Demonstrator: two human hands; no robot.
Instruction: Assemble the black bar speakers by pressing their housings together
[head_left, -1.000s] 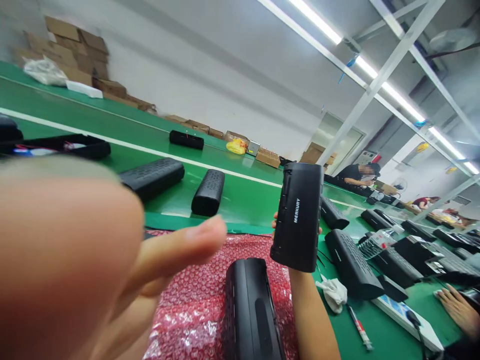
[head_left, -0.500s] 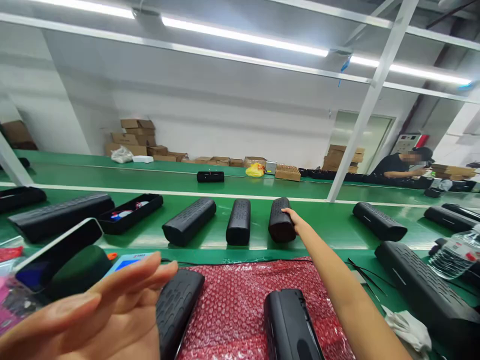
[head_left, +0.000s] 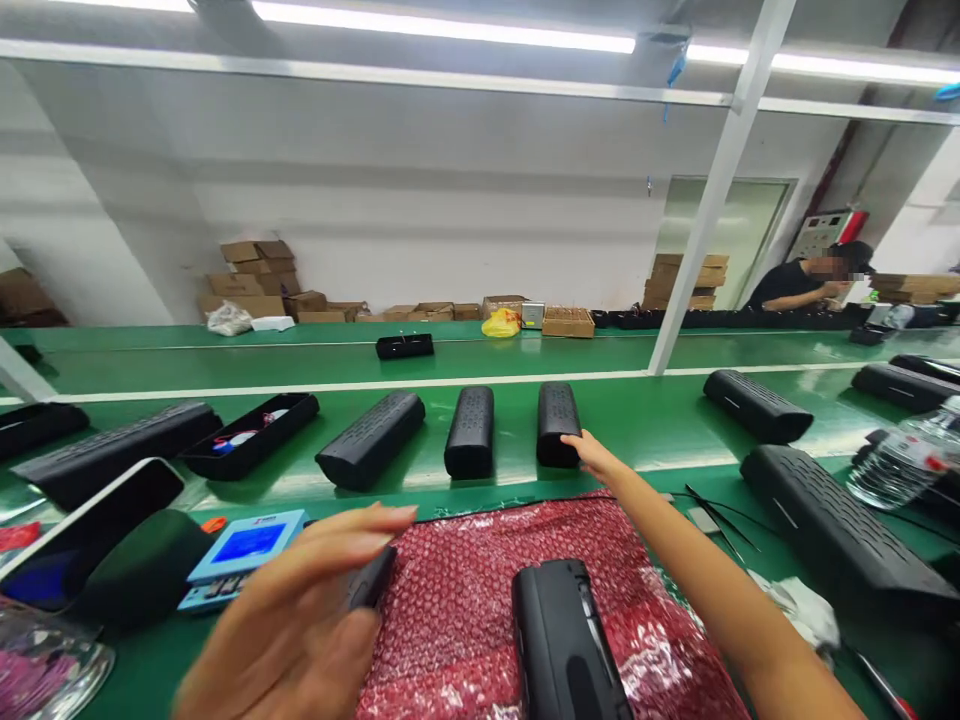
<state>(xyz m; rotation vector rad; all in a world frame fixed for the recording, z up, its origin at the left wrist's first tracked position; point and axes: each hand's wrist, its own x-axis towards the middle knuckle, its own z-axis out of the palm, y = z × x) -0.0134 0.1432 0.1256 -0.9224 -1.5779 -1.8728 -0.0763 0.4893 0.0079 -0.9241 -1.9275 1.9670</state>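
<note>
While the black ribbed cylindrical speaker (head_left: 558, 423) lies end-on upon the green conveyor belt (head_left: 645, 420), third in a row of like units, the right hand (head_left: 592, 456) rests at its near end, fingertips touching the casing's lower right corner. The fingers are extended and loosely spread; they do not wrap the body, so this is contact only, with no pinch or clasp evident. In my judgement, the step is best done by keeping the unit square to its two neighbours and clear of them, and by keeping the palm low so the casing does not roll on the smooth belt. The speaker sits just beyond the fingertips, ahead and slightly left of the hand.

To its left lie a second black ribbed speaker (head_left: 470, 431), close beside but apart, and a third black speaker (head_left: 370, 452), angled.

Nearer the body, the left hand (head_left: 300, 610) hovers open, fingers together and extended, above a dark speaker end (head_left: 369, 578) at the edge of the red bubble-wrap mat (head_left: 465, 600); whether it touches cannot be told. A smooth black speaker housing (head_left: 566, 640) lies on that mat, between the two forearms. A blue-screened handheld tester (head_left: 244, 545) sits left of the mat.
</note>
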